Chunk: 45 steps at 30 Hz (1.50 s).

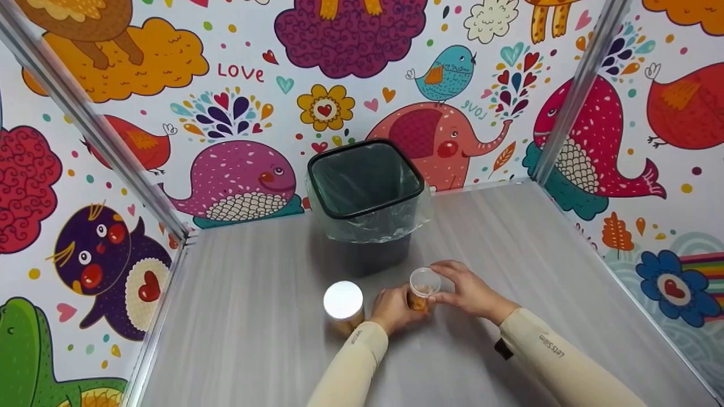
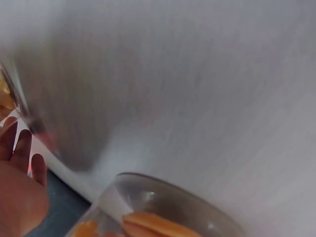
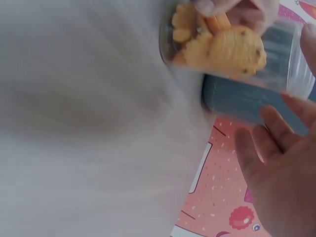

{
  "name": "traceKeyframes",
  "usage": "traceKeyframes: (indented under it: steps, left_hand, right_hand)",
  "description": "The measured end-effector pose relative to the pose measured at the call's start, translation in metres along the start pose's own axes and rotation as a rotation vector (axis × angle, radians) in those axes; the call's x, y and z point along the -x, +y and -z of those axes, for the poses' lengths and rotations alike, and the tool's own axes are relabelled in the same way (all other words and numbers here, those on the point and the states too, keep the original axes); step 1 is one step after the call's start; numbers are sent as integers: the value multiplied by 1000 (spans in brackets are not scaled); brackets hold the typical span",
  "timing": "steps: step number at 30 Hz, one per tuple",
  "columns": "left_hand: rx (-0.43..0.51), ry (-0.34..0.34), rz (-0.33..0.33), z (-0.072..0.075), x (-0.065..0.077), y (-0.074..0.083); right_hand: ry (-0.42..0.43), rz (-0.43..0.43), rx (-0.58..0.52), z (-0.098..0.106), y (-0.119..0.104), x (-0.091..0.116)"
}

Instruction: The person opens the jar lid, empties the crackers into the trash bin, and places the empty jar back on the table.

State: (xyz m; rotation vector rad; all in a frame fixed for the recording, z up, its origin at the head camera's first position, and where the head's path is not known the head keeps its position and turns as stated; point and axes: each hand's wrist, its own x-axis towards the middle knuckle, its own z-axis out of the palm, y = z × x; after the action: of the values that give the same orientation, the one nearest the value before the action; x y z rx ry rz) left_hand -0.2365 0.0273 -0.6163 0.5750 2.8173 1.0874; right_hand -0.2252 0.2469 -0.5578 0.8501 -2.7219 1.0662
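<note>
A clear plastic jar (image 1: 418, 301) with cookies inside stands upright between both hands. My left hand (image 1: 394, 308) grips its lower body from the left. At the rim, the thumb and forefinger of my right hand (image 1: 468, 288) pinch the top from the right. In the right wrist view the cookies (image 3: 237, 49) show through the wall, while the other fingers of that hand spread loosely below the rim. Whether a clear lid covers the top cannot be told. Just left of my left hand stands a second jar with a white lid (image 1: 344, 301); orange pieces (image 2: 158, 224) show inside it.
Behind the jars stands a dark bin (image 1: 376, 254) with a clear liner (image 1: 334, 223) folded over its rim. Printed wall panels (image 1: 237, 169) in metal frames border the grey tabletop (image 1: 249, 316) at the back and both sides.
</note>
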Motion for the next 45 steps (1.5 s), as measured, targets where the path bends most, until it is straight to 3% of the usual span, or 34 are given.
traceKeyframes:
  steps: [6, 15, 20, 28, 35, 41, 45]
  left_hand:
    - [11, -7, 13, -2, 0, -3]
    - [-21, 20, -13, -1, -1, -3]
    - [-44, 49, -46, 0, -1, -2]
    - [-63, 45, -48, -1, 0, 1]
    - [-49, 31, -30, 1, 0, 3]
    - [-36, 15, -6, -1, -1, 1]
    - [-33, 13, -15, -2, -1, -2]
  right_hand:
    - [-50, -7, -53, 2, 2, -1]
    - [185, -74, -26, -26, -9, 17]
    - [247, -131, 13, -33, -16, 20]
    - [291, -99, 68, -28, -16, 16]
    - [233, -49, 49, -18, -9, 11]
    - [37, 4, -85, 0, 0, 1]
    - [-74, 22, -102, 9, 4, -3]
